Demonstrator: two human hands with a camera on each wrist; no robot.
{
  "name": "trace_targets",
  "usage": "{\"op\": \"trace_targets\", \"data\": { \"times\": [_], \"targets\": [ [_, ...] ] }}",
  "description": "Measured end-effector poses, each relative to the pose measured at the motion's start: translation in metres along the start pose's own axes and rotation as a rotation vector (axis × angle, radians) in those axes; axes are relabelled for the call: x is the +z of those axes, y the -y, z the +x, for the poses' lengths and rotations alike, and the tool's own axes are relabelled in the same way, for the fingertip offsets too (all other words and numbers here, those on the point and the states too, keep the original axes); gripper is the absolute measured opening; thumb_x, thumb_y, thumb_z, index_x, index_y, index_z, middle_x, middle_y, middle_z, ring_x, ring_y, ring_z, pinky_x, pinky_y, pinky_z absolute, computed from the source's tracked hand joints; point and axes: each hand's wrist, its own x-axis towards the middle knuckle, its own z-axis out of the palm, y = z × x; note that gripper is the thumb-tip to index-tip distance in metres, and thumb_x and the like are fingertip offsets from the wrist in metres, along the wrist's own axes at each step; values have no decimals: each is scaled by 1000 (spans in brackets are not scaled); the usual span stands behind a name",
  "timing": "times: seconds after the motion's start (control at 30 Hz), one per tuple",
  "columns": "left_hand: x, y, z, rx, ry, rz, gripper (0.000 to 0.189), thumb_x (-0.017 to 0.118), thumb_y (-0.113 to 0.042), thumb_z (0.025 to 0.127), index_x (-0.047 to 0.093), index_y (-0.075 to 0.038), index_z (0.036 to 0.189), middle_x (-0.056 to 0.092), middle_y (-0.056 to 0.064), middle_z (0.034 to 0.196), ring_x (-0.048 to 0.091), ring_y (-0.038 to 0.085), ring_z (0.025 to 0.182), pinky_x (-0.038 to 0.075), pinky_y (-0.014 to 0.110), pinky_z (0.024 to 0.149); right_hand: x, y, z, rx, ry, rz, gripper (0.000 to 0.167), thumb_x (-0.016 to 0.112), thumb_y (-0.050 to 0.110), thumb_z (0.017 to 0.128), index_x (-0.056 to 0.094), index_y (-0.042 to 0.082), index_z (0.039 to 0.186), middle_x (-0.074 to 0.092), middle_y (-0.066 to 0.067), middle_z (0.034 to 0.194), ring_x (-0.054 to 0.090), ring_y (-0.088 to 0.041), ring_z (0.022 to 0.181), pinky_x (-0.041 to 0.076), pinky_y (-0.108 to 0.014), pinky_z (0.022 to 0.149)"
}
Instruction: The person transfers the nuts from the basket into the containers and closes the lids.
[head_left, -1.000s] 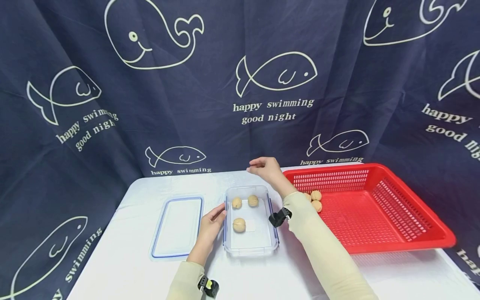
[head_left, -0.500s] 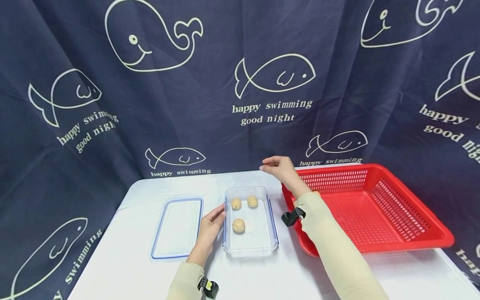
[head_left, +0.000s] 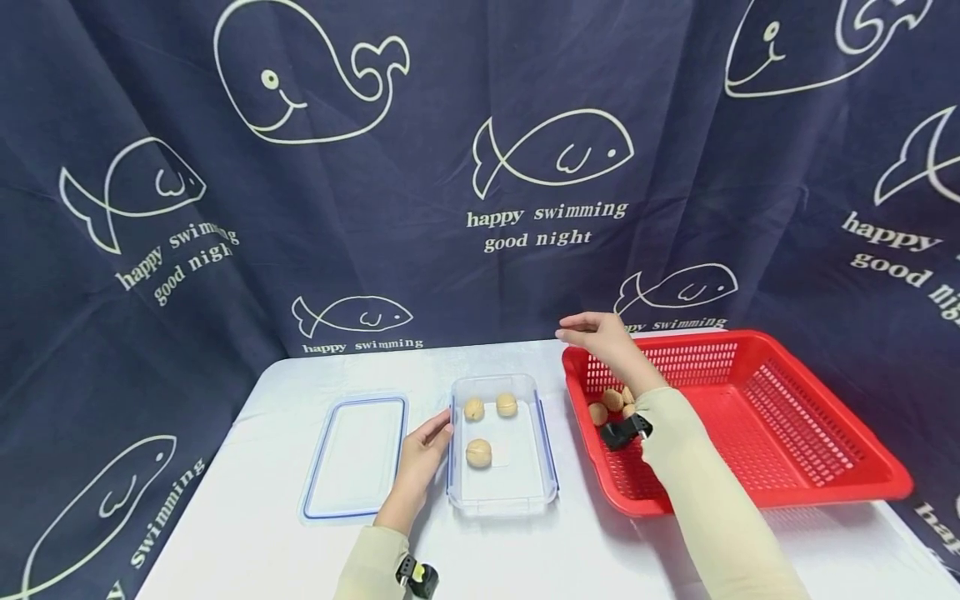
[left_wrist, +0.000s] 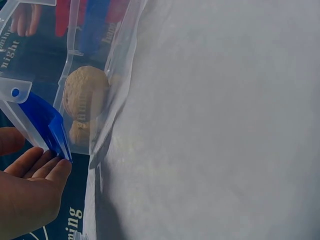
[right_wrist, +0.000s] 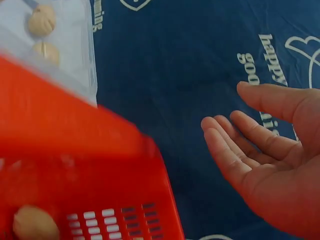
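Note:
My left hand (head_left: 420, 460) is at the left side of a clear plastic food box (head_left: 525, 479). In the left wrist view its relaxed fingertips touch the blue side latch (left_wrist: 45, 122), with the thumb apart. Three walnuts lie in the box: one walnut (head_left: 478, 453) nearer the front, another walnut (head_left: 474, 408) and a third walnut (head_left: 507, 405) towards the back. Over the back left corner of a red basket (head_left: 757, 425) hovers my right hand (head_left: 606, 340), holding nothing, fingers loosely extended. Beneath its forearm are several walnuts (head_left: 612, 400) in the basket, partly hidden by the sleeve and wrist camera.
A clear lid with a blue seal (head_left: 354, 458) lies flat on the white-covered table (head_left: 240, 508), left of the box. Behind the table hangs a dark blue curtain (head_left: 435, 250) printed with fish and whales. The basket's raised rim borders the right side.
My right hand has moved right, from behind the box to over the basket's left back corner. My left hand stays at the box; the three walnuts in it have not moved.

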Motion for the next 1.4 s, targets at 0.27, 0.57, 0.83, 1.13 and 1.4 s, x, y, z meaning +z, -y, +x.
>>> {"op": "trace_targets", "data": {
  "times": [0.27, 0.57, 0.83, 1.13, 1.4],
  "targets": [
    [0, -1, 0, -8, 10, -1, 39, 57, -15, 97, 54, -1, 133, 54, 18, 136, 49, 33, 128, 43, 36, 106, -25, -17, -6, 30, 20, -13, 43, 68, 24, 90, 61, -3, 123, 65, -20, 117, 66, -23, 100, 50, -27, 92],
    [0, -14, -6, -11, 20, -11, 38, 55, -8, 97, 52, 5, 132, 52, 23, 136, 48, 37, 127, 42, 40, 106, -49, -35, -12, 47, 20, -32, 43, 67, 24, 91, 60, -3, 124, 66, -18, 116, 65, -15, 97, 53, -27, 90],
    [-1, 2, 1, -11, 10, -10, 39, 57, -16, 97, 54, 0, 133, 53, 18, 137, 49, 32, 128, 42, 36, 106, -62, -49, -16, 75, 4, 25, 46, 67, 19, 91, 57, -10, 125, 69, -12, 110, 66, -5, 90, 56, -21, 84],
    [-1, 4, 3, -13, 2, -2, 39, 58, -16, 96, 56, -2, 132, 55, 17, 135, 50, 32, 126, 44, 35, 105, -72, -68, -20, 119, 10, 66, 48, 66, 13, 91, 52, -15, 128, 65, -11, 113, 63, 5, 85, 55, -25, 87],
    [-1, 2, 2, -11, 9, -7, 39, 58, -16, 97, 55, -1, 133, 55, 18, 135, 50, 32, 127, 43, 35, 105, -79, -84, -22, 188, 32, 105, 53, 67, 15, 91, 48, -16, 130, 66, -1, 105, 66, 1, 85, 54, -29, 90]
  ]
}}
